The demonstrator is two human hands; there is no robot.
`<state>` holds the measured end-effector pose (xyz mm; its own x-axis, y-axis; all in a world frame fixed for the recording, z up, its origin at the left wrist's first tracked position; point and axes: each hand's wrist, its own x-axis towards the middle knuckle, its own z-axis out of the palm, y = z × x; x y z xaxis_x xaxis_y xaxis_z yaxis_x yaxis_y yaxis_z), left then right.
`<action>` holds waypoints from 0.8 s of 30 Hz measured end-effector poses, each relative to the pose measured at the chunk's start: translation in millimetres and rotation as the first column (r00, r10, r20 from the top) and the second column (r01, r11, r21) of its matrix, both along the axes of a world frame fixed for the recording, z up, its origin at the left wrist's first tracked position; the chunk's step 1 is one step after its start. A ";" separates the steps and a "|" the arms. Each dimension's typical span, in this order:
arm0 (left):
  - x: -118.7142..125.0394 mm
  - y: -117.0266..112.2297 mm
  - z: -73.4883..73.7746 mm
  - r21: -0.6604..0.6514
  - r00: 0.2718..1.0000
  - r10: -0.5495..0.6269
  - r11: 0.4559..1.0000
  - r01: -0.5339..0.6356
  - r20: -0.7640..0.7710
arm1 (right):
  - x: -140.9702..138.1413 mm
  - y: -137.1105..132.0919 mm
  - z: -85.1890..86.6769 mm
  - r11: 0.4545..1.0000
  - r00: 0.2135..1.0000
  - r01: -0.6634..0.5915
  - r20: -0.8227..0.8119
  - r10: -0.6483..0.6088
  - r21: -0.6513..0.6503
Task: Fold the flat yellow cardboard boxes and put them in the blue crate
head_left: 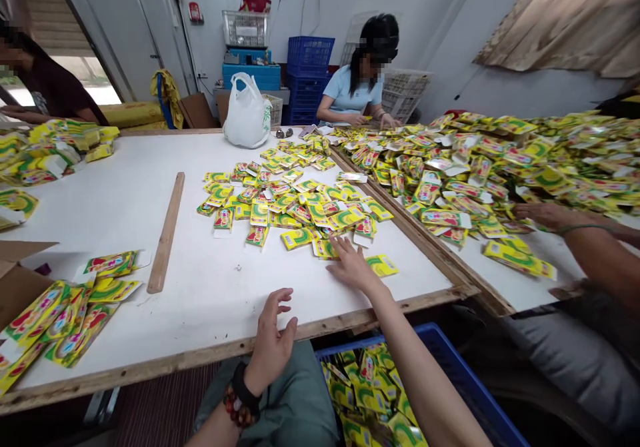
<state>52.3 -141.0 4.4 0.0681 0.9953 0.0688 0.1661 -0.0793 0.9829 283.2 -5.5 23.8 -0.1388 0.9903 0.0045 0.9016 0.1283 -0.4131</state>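
A small, flat, yellow-and-green printed cardboard box (324,250) was found on the white, wood-edged worktop (210,317), at the near edge of a loose scatter of similar yellow cartons (300,200). Its surface was partly covered by the fingers of the right hand (353,266), which was spread open; whether contact had been made could not be told. Just beside that hand, a single yellow-and-green carton (383,265) was noted lying flat. The left hand (273,347) was held over the near edge, half curled, with nothing gripped. The step in hand was judged to be a reach into the scatter; for a pick-up, the right fingers would need to be closed on one carton without its neighbours being dragged. Below the edge, a blue plastic crate (443,344) was seen, filled with like cartons. To the right, a large heap of yellow cartons (480,174) was separated off by a brown wooden rail (400,217); beside it, a co-worker's hand (547,215) was observed.
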 end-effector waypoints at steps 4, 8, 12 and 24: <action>4.4 7.2 -0.8 0.073 0.992 0.120 0.991 -0.116 -0.040 | -24.5 13.6 -3.5 0.992 0.980 -0.123 -0.161 0.119 -0.017; 10.1 14.2 10.0 0.159 0.989 0.103 0.983 -0.086 -0.104 | -61.3 -57.3 -0.5 0.925 0.705 -0.359 -0.685 0.185 -0.120; 17.8 10.8 7.4 0.171 0.965 0.170 0.976 -0.136 -0.198 | -100.9 -114.3 4.1 0.907 0.071 -0.334 -0.967 -0.245 -0.255; 15.0 0.5 3.6 0.144 0.964 -0.034 0.987 0.074 -0.263 | -106.4 -140.8 24.2 0.992 0.613 0.067 -0.780 -0.124 -0.105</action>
